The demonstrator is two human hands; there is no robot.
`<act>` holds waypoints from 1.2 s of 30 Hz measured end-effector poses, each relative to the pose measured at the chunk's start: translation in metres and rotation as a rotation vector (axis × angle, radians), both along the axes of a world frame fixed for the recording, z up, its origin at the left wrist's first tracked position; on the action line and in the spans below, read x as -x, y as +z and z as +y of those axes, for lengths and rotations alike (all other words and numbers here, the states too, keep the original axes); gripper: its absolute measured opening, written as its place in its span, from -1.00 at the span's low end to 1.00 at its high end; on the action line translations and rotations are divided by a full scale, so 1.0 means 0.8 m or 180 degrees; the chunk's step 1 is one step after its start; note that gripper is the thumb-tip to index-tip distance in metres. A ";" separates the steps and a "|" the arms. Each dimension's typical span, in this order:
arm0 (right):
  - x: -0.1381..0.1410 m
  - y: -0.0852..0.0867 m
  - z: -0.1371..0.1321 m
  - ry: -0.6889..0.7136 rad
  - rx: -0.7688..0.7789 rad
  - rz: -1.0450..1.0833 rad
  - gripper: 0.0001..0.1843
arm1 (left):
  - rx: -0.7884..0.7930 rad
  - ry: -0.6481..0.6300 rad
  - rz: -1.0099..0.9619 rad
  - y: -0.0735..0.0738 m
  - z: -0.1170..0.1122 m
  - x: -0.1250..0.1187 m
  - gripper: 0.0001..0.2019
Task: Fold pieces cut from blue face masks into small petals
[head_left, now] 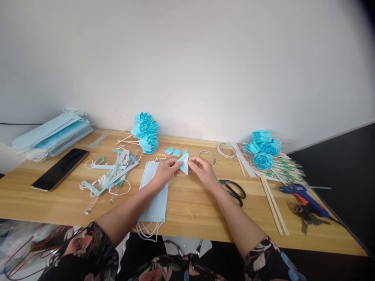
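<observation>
My left hand [167,170] pinches a folded blue-and-white piece of mask fabric [184,163] above the middle of the table. The fingertips of my right hand [202,171] are closed at its right edge. Under my left wrist lie flat blue face masks [154,203] with white ear loops. Just behind the hands are several small cut blue petals [176,152]. Black-handled scissors [234,191] lie beside my right wrist, partly hidden by it.
Blue fabric flowers on sticks [145,132] lie at the back, more flowers [263,148] at the right. Also there: mask scraps [113,171], a phone [60,169], a mask stack [54,134], tape rolls [226,150], wooden sticks [274,205], a glue gun [304,199] and keys [307,218].
</observation>
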State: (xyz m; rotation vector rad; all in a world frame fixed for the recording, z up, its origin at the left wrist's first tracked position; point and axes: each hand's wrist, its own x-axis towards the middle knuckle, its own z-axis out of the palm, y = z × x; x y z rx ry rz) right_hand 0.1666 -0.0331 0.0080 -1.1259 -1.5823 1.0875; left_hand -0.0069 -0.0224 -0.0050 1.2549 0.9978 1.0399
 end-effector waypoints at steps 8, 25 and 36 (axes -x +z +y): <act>-0.004 0.002 0.002 -0.0076 -0.1461 -0.0929 -0.63 | 0.0343 0.0049 -0.0543 -0.001 0.003 0.003 -0.64; 0.001 -0.006 0.004 -0.0179 -0.1126 -0.0680 -0.89 | -0.0039 0.0118 -0.0116 0.003 -0.002 -0.005 -0.63; 0.003 -0.016 0.004 -0.0182 -0.0121 -0.0100 -0.75 | -0.0093 0.0153 -0.0097 0.006 -0.006 -0.007 -0.64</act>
